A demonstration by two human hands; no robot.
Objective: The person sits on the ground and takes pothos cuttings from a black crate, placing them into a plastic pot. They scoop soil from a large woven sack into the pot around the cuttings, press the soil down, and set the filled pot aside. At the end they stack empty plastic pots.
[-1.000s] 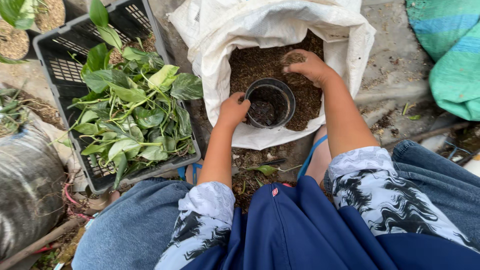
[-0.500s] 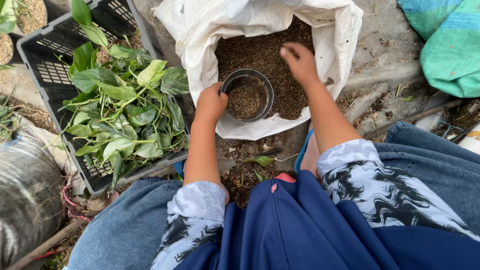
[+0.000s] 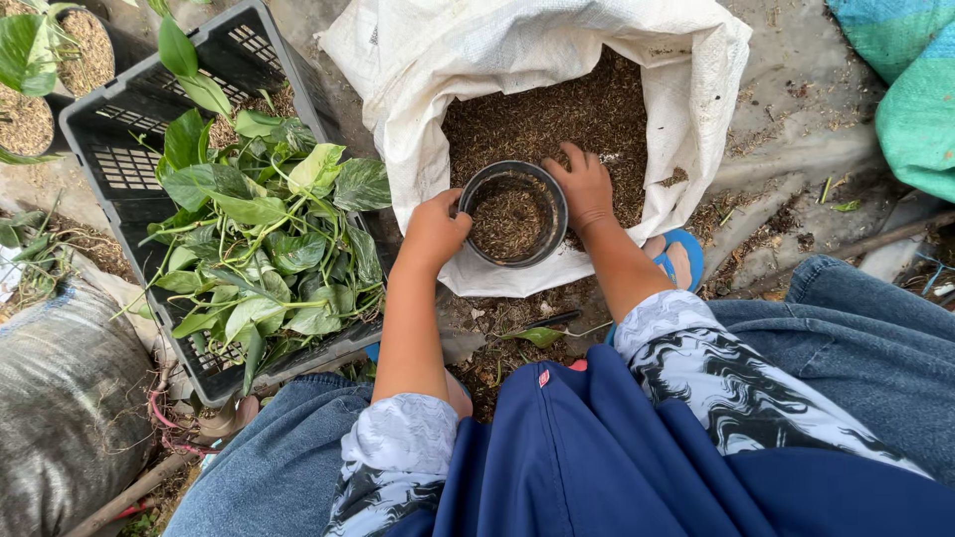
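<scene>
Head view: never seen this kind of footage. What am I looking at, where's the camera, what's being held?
There is no machine here: a person works with two bare hands, and the one camera sits on their head, looking down past their blue apron and jeans. The left hand grips the rim of a small black pot partly filled with brown potting mix. The right hand rests against the pot's other side. The pot sits in the mouth of an open white sack full of the same mix. To the left stands a black plastic crate holding leafy green cuttings. A grey sack lies at lower left, and a blue sandal shows beneath the right arm.
</scene>
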